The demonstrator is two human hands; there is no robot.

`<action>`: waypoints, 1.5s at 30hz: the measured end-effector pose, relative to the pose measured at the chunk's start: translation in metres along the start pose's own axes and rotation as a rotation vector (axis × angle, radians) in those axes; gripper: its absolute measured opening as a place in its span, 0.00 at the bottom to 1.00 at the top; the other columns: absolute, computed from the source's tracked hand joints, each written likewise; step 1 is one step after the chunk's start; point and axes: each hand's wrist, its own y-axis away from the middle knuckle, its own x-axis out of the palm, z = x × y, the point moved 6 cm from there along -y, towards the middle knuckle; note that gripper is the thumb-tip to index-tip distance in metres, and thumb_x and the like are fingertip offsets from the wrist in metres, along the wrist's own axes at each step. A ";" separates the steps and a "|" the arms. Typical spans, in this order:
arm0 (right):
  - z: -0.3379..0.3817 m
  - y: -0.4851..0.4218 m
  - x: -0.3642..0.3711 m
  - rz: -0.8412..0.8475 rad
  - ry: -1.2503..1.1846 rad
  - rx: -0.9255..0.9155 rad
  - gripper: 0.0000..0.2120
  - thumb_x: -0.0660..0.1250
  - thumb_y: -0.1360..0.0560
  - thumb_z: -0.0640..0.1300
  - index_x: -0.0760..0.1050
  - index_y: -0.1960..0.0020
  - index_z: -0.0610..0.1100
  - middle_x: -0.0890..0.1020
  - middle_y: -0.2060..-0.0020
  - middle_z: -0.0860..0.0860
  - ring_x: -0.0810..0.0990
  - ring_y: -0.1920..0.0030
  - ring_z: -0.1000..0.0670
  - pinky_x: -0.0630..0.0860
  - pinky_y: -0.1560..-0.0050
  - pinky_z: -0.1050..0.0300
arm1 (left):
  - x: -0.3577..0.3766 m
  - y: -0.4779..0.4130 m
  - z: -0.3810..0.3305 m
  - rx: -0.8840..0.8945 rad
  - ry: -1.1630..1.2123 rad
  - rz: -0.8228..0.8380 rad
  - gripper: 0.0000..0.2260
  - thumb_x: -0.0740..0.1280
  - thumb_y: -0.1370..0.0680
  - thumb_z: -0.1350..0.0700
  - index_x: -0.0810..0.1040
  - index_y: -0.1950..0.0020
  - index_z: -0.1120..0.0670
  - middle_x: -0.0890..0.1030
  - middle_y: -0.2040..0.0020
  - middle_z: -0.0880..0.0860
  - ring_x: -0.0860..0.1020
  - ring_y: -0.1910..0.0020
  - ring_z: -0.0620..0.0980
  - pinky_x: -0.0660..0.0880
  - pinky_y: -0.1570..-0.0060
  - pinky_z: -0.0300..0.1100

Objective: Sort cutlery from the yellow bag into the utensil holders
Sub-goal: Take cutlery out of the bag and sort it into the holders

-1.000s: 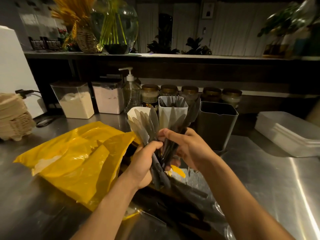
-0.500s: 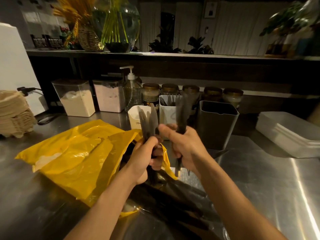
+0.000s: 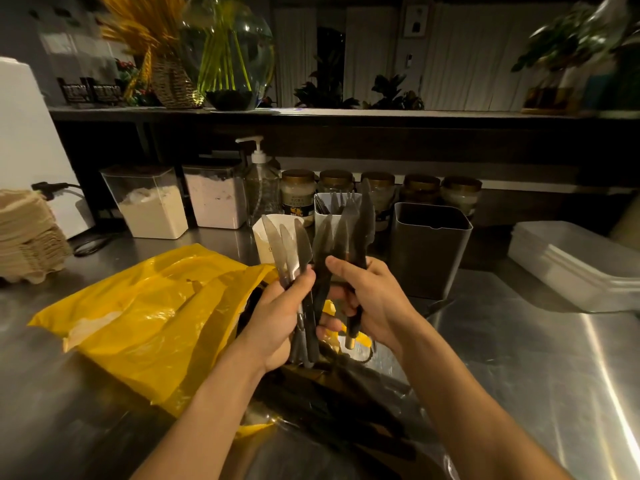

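While your left hand (image 3: 277, 317) clenches three black-handled steel knives (image 3: 291, 251) and your right hand (image 3: 375, 299) grips a darker cutlery bunch (image 3: 349, 233) beside the crumpled yellow plastic bag (image 3: 145, 313), only the white square holder (image 3: 322, 206) shows forks (image 3: 341, 199), and a loose pile (image 3: 346, 407) awaits sorting.

The steel counter (image 3: 540, 358) carries the yellow bag (image 3: 145, 317), a grey utensil holder (image 3: 427, 254), a clear canister (image 3: 152, 202) and a white tub (image 3: 571, 265)
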 end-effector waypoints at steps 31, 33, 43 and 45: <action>-0.011 -0.009 -0.009 0.058 -0.037 -0.068 0.04 0.70 0.21 0.39 0.80 0.52 0.39 0.77 0.70 0.49 0.69 0.72 0.52 0.64 0.74 0.61 | 0.000 -0.003 0.006 0.013 0.057 0.005 0.10 0.58 0.15 0.52 0.75 0.39 0.53 0.83 0.54 0.58 0.72 0.73 0.47 0.67 0.74 0.38; -0.012 -0.010 -0.009 0.033 -0.042 -0.058 0.08 0.72 0.22 0.39 0.80 0.49 0.34 0.79 0.68 0.46 0.72 0.70 0.51 0.65 0.74 0.61 | 0.000 -0.003 0.006 0.028 0.045 -0.006 0.09 0.58 0.15 0.53 0.74 0.39 0.54 0.83 0.53 0.60 0.72 0.74 0.47 0.67 0.75 0.38; -0.013 -0.003 0.008 0.099 0.063 -0.021 0.11 0.77 0.26 0.45 0.79 0.59 0.38 0.77 0.74 0.48 0.71 0.79 0.53 0.64 0.79 0.62 | 0.009 -0.001 0.020 -0.094 -0.058 0.149 0.12 0.57 0.26 0.58 0.78 0.64 0.58 0.71 0.70 0.56 0.60 0.77 0.48 0.58 0.76 0.37; -0.008 -0.002 0.010 0.103 0.083 -0.054 0.11 0.75 0.24 0.43 0.80 0.58 0.36 0.78 0.74 0.48 0.74 0.79 0.51 0.68 0.79 0.62 | 0.011 0.000 0.015 -0.028 -0.067 0.139 0.09 0.59 0.31 0.59 0.79 0.64 0.58 0.72 0.69 0.57 0.63 0.77 0.49 0.60 0.76 0.37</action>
